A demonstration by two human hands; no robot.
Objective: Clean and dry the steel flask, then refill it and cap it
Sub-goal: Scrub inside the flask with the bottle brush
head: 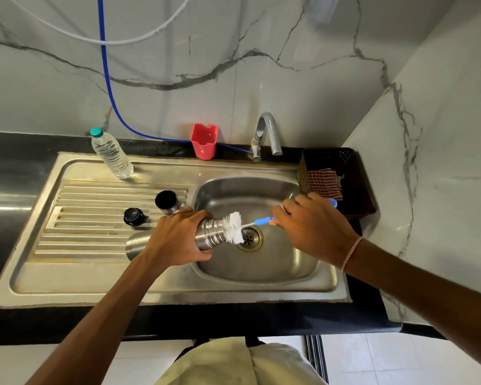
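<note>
My left hand (178, 237) grips the steel flask (208, 232), which lies sideways over the sink basin (261, 268) with its threaded mouth pointing right. White bristles of a bottle brush (233, 227) sit at the flask's mouth. My right hand (314, 229) grips the brush's blue handle. On the draining board lie the flask's black stopper (134, 216) and its steel cup lid (166, 201). A clear plastic water bottle (111, 154) with a green cap stands at the back left of the sink unit.
A steel tap (265, 134) rises behind the basin, beside a red plastic holder (204, 140). A dark basket (342, 179) with a red striped cloth (324, 183) sits to the right. A blue hose (106, 79) hangs on the marble wall. The drain (250, 238) is under the brush.
</note>
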